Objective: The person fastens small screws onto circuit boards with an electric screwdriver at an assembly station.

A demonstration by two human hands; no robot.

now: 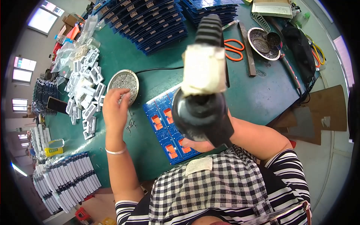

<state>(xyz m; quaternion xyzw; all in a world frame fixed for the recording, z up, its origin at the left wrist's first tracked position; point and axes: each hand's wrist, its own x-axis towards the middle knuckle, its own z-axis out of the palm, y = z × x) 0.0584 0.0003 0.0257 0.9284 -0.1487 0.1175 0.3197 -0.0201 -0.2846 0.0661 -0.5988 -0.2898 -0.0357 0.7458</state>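
Round shallow bowl (137, 80) of small silvery parts (125, 80): beneath left hand (115, 107). Blue circuit panel (164, 137), orange inserts (156, 122): flat, right of that hand.

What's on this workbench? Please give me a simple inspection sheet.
Surface: green tabletop, small loose pieces lying on it.
Job's things: blue board with orange pieces; round dish of small metal parts.
Clutter: heaped white parts, orange-handled tool.
Hands: left hand at the round dish, grip unclear; right hand mostly hidden behind a black tool, grip unclear.
Cables: black cable beside the round dish.
Surroundings: stacked blue boards behind, windows at far left.
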